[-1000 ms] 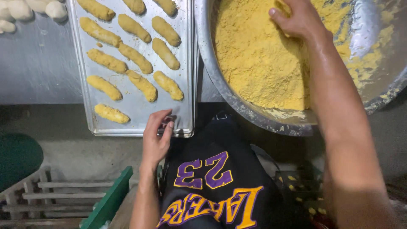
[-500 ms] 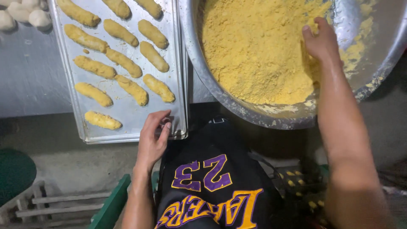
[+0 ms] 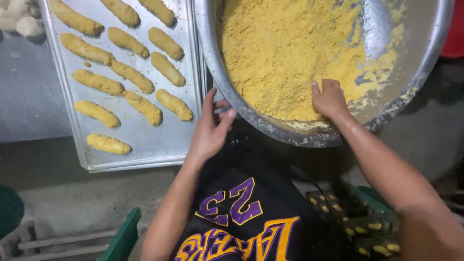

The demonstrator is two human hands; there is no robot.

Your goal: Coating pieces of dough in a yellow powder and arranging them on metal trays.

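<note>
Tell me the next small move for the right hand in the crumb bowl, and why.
Probably close the right hand around whatever it is coating and lift it out. It is dug into the yellow crumbs at the near wall of the metal bowl, while the left hand steadies the rim beside the tray of coated sticks.

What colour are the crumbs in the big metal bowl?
Yellow crumbs fill the bowl, seen best in the head view.

Tray on table, left of bowl, edges just beside each other. Coated sticks in rows on tray. Crumb heap in bowl. Right hand in bowl, at heap's near edge. Left hand at bowl's near-left rim, between tray and bowl.
</note>
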